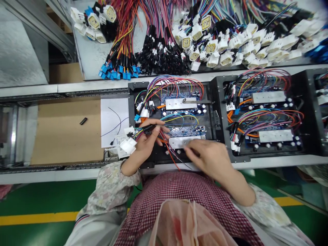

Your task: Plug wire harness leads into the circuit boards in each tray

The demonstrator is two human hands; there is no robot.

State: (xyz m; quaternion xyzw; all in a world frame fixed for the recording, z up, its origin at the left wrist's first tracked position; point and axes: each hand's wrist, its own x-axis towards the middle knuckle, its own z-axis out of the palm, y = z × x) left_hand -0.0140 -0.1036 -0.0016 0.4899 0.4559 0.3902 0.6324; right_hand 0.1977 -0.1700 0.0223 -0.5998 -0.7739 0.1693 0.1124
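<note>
My left hand (145,145) is closed around a wire harness (150,127) over the left part of a black tray (213,90). White connectors (128,146) hang from the harness beside the wrist. Blue and yellow wires from it arch over the nearer circuit board (198,130), while loose red and purple wires (171,153) trail down toward the tray's front edge. Just right of these, my right hand (211,157) is curled at the board's silver metal bar (175,142). Its fingertips are pinched, and anything between them is hidden.
In the same tray, a second wired board (179,102) lies farther back. Another black tray (304,99) with two wired boards stands right. Bundled harnesses (164,44) cover the shelf behind. Leftward are a paper sheet (112,112) and cardboard (66,136) with a small black piece (83,121).
</note>
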